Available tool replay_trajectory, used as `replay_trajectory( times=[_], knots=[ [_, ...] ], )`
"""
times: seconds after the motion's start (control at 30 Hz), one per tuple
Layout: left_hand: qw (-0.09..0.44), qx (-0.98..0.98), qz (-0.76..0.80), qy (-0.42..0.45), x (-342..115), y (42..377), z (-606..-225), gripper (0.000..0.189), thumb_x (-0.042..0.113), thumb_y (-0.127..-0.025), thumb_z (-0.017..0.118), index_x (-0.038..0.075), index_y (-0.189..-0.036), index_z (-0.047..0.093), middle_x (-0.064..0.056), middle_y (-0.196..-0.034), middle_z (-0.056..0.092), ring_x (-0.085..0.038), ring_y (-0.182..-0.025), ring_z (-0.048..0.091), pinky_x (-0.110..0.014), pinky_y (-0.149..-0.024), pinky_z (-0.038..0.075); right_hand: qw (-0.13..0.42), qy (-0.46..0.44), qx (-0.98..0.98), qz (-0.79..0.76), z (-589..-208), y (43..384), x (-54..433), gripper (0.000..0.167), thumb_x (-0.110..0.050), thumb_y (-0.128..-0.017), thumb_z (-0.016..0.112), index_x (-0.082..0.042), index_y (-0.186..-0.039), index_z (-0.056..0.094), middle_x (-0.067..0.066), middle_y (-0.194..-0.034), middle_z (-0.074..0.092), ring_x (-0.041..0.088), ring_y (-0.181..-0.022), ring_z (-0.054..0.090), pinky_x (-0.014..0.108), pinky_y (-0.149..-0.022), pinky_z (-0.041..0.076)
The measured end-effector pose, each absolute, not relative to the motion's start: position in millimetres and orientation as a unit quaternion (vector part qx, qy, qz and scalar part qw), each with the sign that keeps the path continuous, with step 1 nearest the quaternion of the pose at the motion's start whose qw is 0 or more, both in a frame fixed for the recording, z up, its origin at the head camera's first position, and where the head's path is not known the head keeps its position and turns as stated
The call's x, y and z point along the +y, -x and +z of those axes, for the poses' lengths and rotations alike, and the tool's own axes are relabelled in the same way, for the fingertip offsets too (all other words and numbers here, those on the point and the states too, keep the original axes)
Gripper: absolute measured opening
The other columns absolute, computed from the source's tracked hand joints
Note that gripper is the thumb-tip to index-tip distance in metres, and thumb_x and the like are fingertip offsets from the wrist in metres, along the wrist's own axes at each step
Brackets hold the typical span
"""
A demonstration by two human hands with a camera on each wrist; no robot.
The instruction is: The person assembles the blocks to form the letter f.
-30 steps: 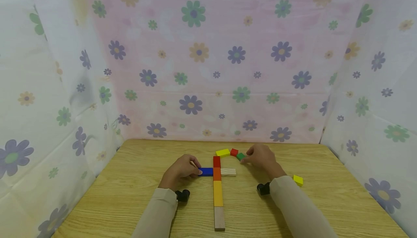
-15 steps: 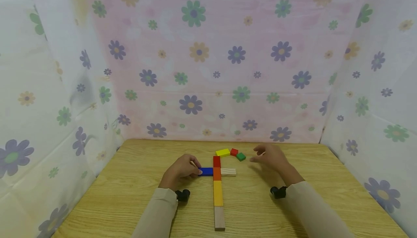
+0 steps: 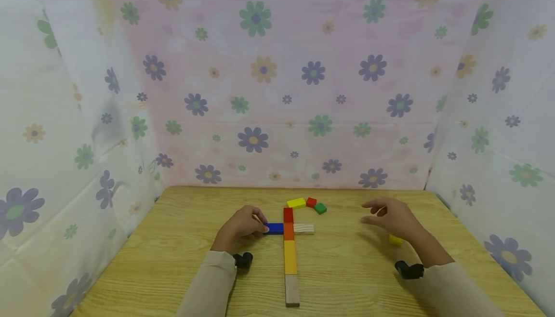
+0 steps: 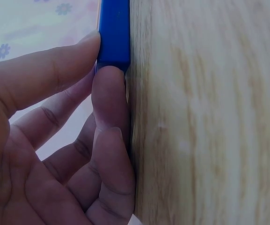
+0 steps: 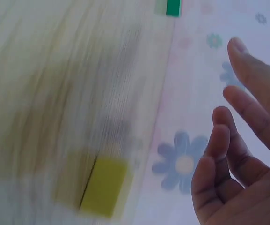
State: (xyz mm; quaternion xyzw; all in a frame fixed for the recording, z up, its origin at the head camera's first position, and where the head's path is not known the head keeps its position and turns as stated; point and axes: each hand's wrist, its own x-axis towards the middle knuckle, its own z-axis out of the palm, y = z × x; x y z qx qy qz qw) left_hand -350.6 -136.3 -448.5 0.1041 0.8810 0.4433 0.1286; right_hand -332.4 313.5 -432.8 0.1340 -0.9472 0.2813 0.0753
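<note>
My left hand [image 3: 243,223] pinches the outer end of a blue block [image 3: 274,229]; in the left wrist view the thumb lies along the block's side and a fingertip sits at its end. That block touches an orange-red block [image 3: 288,231] in a straight row. My right hand [image 3: 394,218] holds nothing, its fingers loosely bent above the table. A yellow block [image 3: 395,240] lies beneath it, partly covered by the hand, and shows blurred in the right wrist view. A green block [image 3: 320,208] ends a curve with a red block [image 3: 311,202] and another yellow block [image 3: 297,204].
The row runs from a dark red block [image 3: 288,215] through an amber block [image 3: 290,257] to a grey-brown block [image 3: 292,290]. A pale wooden block [image 3: 304,229] extends right. Flowered cloth [image 3: 277,90] surrounds the wooden table [image 3: 173,259].
My right hand has let go of the green block and moved right, over the loose yellow block. My left hand has stayed at the blue block.
</note>
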Motion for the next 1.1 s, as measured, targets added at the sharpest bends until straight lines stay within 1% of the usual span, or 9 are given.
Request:
replay_trajectory(
  times=[0.2,0.3,0.4,0.53,0.63,0.83,0.93,1.1],
  knots=[
    [0.127,0.881,0.443,-0.106,-134.5,350.5,-447.6,0.012,0.014,-0.091,0.080,0.008,-0.099,0.073,-0.006,-0.085,0.074,-0.018,-0.074,0.071,-0.034,-0.071,0.057,0.056,-0.124,-0.950,0.282,-432.9,314.3,350.7,0.054,-0.051,-0.089,0.078,-0.015,-0.129,0.073,0.013,-0.116,0.070,0.019,-0.095,0.065,0.035,-0.074,0.055],
    [0.127,0.880,0.446,-0.105,-133.4,350.9,-447.9,0.012,0.014,-0.091,0.080,0.008,-0.099,0.073,-0.006,-0.085,0.074,-0.018,-0.075,0.072,-0.034,-0.072,0.057,0.044,-0.122,-0.948,0.292,-435.4,306.2,369.3,0.054,-0.047,-0.091,0.078,-0.012,-0.132,0.071,0.015,-0.118,0.069,0.018,-0.094,0.066,0.031,-0.072,0.055],
    [0.130,0.878,0.447,-0.106,-132.7,350.3,-448.3,0.013,0.014,-0.091,0.080,0.007,-0.100,0.073,-0.006,-0.086,0.074,-0.018,-0.075,0.072,-0.035,-0.072,0.058,0.027,-0.123,-0.940,0.316,-440.0,299.8,384.3,0.053,-0.040,-0.093,0.077,-0.007,-0.134,0.069,0.017,-0.116,0.067,0.017,-0.090,0.066,0.029,-0.070,0.056],
    [0.131,0.880,0.444,-0.105,-133.8,348.9,-447.3,0.014,0.014,-0.092,0.079,0.007,-0.102,0.072,-0.005,-0.087,0.074,-0.017,-0.075,0.071,-0.035,-0.072,0.058,-0.006,-0.120,-0.928,0.353,-448.3,296.0,397.7,0.054,-0.036,-0.094,0.077,-0.005,-0.137,0.065,0.013,-0.111,0.065,0.013,-0.085,0.066,0.029,-0.069,0.056],
    [0.126,0.882,0.441,-0.104,-135.8,348.4,-446.0,0.015,0.013,-0.091,0.079,0.006,-0.103,0.073,-0.005,-0.087,0.074,-0.017,-0.075,0.071,-0.035,-0.072,0.058,-0.028,-0.124,-0.921,0.368,-454.3,296.5,404.1,0.055,-0.034,-0.094,0.077,-0.005,-0.139,0.064,0.010,-0.108,0.065,0.011,-0.086,0.066,0.029,-0.071,0.056],
    [0.126,0.882,0.442,-0.108,-136.5,348.4,-446.1,0.016,0.013,-0.092,0.079,0.005,-0.104,0.073,-0.005,-0.086,0.074,-0.017,-0.075,0.071,-0.034,-0.070,0.057,-0.047,-0.150,-0.912,0.378,-461.0,296.6,412.5,0.056,-0.027,-0.094,0.078,0.004,-0.137,0.062,0.010,-0.105,0.069,0.010,-0.086,0.066,0.027,-0.072,0.056],
    [0.126,0.881,0.443,-0.108,-135.7,348.1,-446.5,0.015,0.013,-0.091,0.079,0.005,-0.103,0.073,-0.005,-0.086,0.074,-0.017,-0.075,0.072,-0.034,-0.070,0.057,-0.054,-0.155,-0.912,0.376,-461.6,297.0,412.5,0.056,-0.027,-0.093,0.079,0.005,-0.136,0.063,0.008,-0.105,0.071,0.008,-0.087,0.066,0.026,-0.072,0.056],
    [0.124,0.882,0.442,-0.110,-135.6,347.9,-447.1,0.015,0.013,-0.091,0.079,0.006,-0.103,0.073,-0.005,-0.086,0.074,-0.017,-0.075,0.071,-0.034,-0.070,0.057,-0.058,-0.144,-0.922,0.356,-461.2,297.8,405.8,0.055,-0.031,-0.089,0.083,0.002,-0.130,0.068,0.005,-0.104,0.072,0.005,-0.087,0.065,0.024,-0.074,0.055]
  ],
)
